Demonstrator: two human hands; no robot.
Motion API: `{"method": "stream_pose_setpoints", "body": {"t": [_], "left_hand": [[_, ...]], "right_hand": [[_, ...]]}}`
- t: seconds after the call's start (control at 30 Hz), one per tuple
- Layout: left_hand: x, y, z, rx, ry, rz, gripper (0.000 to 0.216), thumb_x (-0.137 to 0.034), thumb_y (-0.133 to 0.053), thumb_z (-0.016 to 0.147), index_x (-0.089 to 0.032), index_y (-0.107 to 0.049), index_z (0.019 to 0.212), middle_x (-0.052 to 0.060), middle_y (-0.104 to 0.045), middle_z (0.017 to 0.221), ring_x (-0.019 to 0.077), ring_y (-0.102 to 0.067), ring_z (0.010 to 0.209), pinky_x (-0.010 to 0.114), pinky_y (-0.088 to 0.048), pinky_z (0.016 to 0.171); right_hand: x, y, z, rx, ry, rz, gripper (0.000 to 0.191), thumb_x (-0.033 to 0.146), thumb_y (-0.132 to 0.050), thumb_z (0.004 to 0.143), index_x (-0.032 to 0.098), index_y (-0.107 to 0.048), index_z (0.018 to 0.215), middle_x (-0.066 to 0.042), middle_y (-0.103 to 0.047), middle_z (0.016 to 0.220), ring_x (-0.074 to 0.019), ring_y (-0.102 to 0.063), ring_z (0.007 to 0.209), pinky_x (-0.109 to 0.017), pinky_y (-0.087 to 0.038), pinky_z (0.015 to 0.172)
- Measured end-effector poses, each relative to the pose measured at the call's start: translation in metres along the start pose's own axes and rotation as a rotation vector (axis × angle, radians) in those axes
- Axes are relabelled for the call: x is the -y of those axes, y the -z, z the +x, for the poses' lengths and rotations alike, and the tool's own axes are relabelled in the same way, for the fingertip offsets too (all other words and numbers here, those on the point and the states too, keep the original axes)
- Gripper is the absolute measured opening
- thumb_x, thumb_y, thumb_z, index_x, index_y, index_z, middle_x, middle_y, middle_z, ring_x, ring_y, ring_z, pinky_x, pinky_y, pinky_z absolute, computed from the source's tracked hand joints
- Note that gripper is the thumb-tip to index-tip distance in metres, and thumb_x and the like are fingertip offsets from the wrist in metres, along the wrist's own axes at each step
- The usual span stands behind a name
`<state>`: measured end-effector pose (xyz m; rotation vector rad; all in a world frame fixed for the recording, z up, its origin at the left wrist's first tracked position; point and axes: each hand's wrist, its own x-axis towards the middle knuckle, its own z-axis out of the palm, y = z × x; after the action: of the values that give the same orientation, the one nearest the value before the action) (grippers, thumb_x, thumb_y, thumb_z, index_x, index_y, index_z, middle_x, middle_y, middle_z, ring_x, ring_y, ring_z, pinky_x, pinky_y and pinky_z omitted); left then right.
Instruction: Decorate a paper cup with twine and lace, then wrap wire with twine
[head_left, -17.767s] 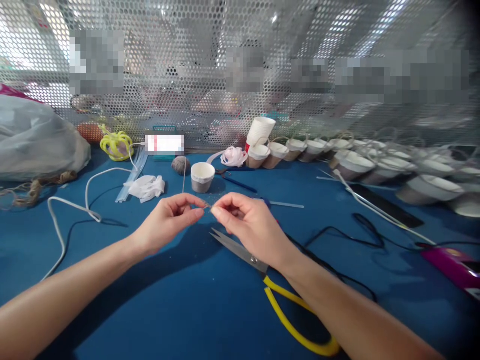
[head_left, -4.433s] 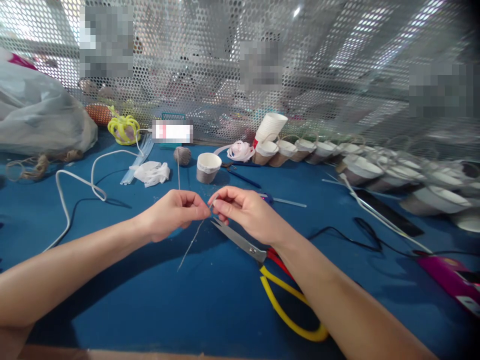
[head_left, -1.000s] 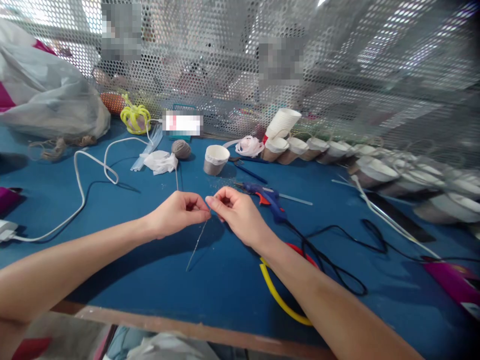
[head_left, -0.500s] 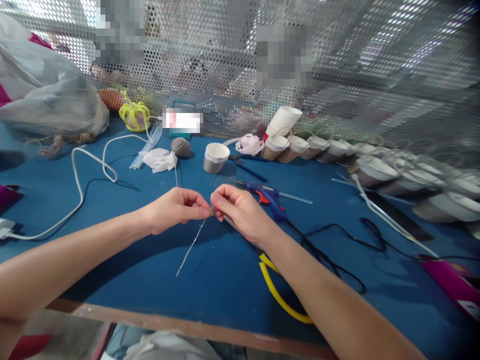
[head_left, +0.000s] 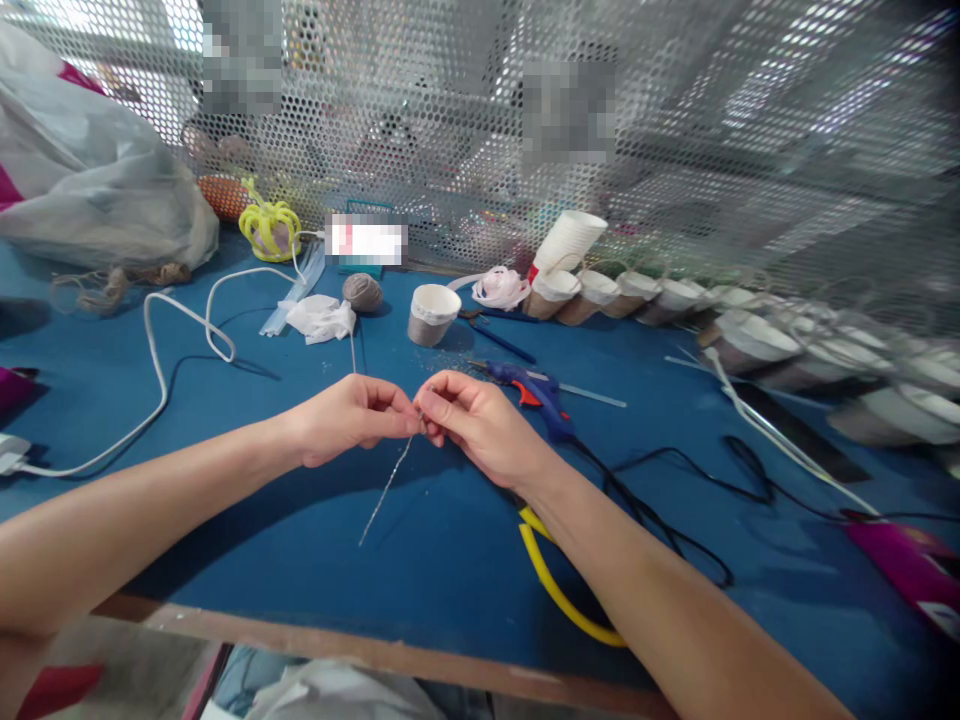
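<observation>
Over the middle of the blue table [head_left: 315, 550], my left hand [head_left: 356, 418] and my right hand [head_left: 472, 425] meet with fingertips pinched together. Between them they grip a thin twisted grey-white cord [head_left: 386, 490], whose straight tail slants down to the left. The pinched end is mostly hidden by the fingers. Behind my left hand lies a ball of grey yarn [head_left: 363, 293], with a strand running down toward that hand. A small grey-wrapped cup with a white lining [head_left: 433, 315] stands upright just beyond my hands. A blue glue gun [head_left: 536, 390] lies beside my right hand.
Yellow-handled scissors [head_left: 559, 590] lie partly under my right forearm. Blue-handled pliers [head_left: 502, 340] rest behind the glue gun. Several wrapped cups [head_left: 645, 290] line the right back edge by a perforated metal screen [head_left: 450, 120]. A white cable [head_left: 157, 370] curls at left.
My fingertips have shifted slightly on the cord, and its tail has swung a little up and to the right. Both hands stay in nearly the same place.
</observation>
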<state>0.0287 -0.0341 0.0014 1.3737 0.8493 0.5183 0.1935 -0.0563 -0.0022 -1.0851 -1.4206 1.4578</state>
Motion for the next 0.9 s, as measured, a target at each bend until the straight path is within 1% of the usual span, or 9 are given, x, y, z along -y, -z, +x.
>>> {"method": "stream_pose_setpoints", "body": {"t": [0.07,0.17,0.3,0.43,0.5,0.6,0.7,0.77,0.9], "left_hand": [[0.0001,0.0002,0.0003,0.002,-0.004,0.028,0.021,-0.033,-0.064,0.066,-0.013,-0.058,0.065,-0.005,-0.047,0.055,0.0047,-0.033,0.048,0.019,-0.023,0.043],[-0.0004,0.0007,0.0002,0.008,-0.016,0.057,0.019,-0.032,-0.063,0.067,-0.013,-0.06,0.07,-0.004,-0.051,0.058,0.0049,-0.035,0.049,0.019,-0.024,0.044],[-0.0023,0.0018,-0.0004,0.013,-0.016,0.063,0.018,-0.028,-0.063,0.066,-0.012,-0.062,0.074,-0.003,-0.055,0.06,0.0049,-0.036,0.049,0.019,-0.023,0.044],[-0.0025,0.001,-0.0001,-0.013,-0.041,0.077,0.014,-0.024,-0.063,0.065,-0.012,-0.061,0.07,-0.001,-0.059,0.065,0.0072,-0.045,0.056,0.02,-0.031,0.053],[-0.0014,-0.0001,0.0004,-0.026,-0.059,0.097,0.013,-0.025,-0.062,0.065,-0.012,-0.06,0.068,-0.001,-0.059,0.065,0.0082,-0.046,0.058,0.022,-0.034,0.056],[0.0009,-0.0017,0.0012,-0.043,-0.07,0.13,0.015,-0.027,-0.061,0.067,-0.012,-0.058,0.066,-0.002,-0.056,0.062,0.008,-0.044,0.057,0.022,-0.032,0.054],[0.0016,-0.0022,0.0015,-0.047,-0.066,0.121,0.017,-0.028,-0.061,0.067,-0.012,-0.056,0.063,-0.003,-0.052,0.058,0.0067,-0.041,0.054,0.021,-0.03,0.052],[0.0007,-0.0017,0.0011,-0.033,-0.052,0.089,0.018,-0.029,-0.061,0.067,-0.012,-0.055,0.064,-0.004,-0.05,0.056,0.0053,-0.038,0.05,0.02,-0.027,0.048],[-0.0026,0.0001,-0.0007,0.006,0.004,-0.033,0.019,-0.03,-0.064,0.065,-0.012,-0.055,0.065,-0.006,-0.047,0.054,0.0033,-0.03,0.045,0.019,-0.02,0.042]], "right_hand": [[-0.0013,0.0005,0.0009,-0.03,0.007,-0.016,0.029,0.042,-0.067,0.068,0.018,-0.051,0.067,0.005,-0.049,0.057,-0.0068,-0.044,0.048,-0.023,-0.035,0.048],[-0.0031,0.001,0.002,-0.067,0.008,-0.036,0.031,0.043,-0.066,0.069,0.018,-0.048,0.065,0.006,-0.047,0.054,-0.0063,-0.041,0.046,-0.023,-0.034,0.047],[-0.0034,0.002,0.0022,-0.072,0.023,-0.059,0.032,0.044,-0.065,0.07,0.018,-0.046,0.064,0.007,-0.045,0.053,-0.0064,-0.04,0.045,-0.023,-0.033,0.046],[-0.0011,0.0014,0.0005,-0.095,0.032,-0.152,0.031,0.044,-0.062,0.072,0.018,-0.047,0.065,0.006,-0.044,0.053,-0.0071,-0.04,0.046,-0.023,-0.032,0.046],[0.0008,-0.0001,-0.0009,-0.119,0.041,-0.239,0.03,0.044,-0.061,0.074,0.019,-0.047,0.064,0.007,-0.043,0.051,-0.0073,-0.039,0.045,-0.023,-0.031,0.045],[0.0036,-0.0028,-0.0029,-0.17,0.08,-0.395,0.029,0.041,-0.06,0.075,0.018,-0.047,0.062,0.006,-0.043,0.051,-0.0073,-0.036,0.046,-0.023,-0.029,0.045],[0.0043,-0.0036,-0.0033,-0.199,0.123,-0.456,0.029,0.039,-0.06,0.075,0.018,-0.049,0.061,0.005,-0.045,0.055,-0.0077,-0.037,0.049,-0.024,-0.03,0.047],[0.0034,-0.0024,-0.0023,-0.163,0.114,-0.378,0.027,0.04,-0.06,0.075,0.017,-0.05,0.063,0.004,-0.046,0.057,-0.0077,-0.039,0.049,-0.023,-0.032,0.047],[-0.0004,0.0014,0.0004,-0.033,0.065,-0.069,0.025,0.042,-0.059,0.076,0.018,-0.053,0.077,0.004,-0.05,0.062,-0.0081,-0.046,0.051,-0.023,-0.037,0.049]]}}
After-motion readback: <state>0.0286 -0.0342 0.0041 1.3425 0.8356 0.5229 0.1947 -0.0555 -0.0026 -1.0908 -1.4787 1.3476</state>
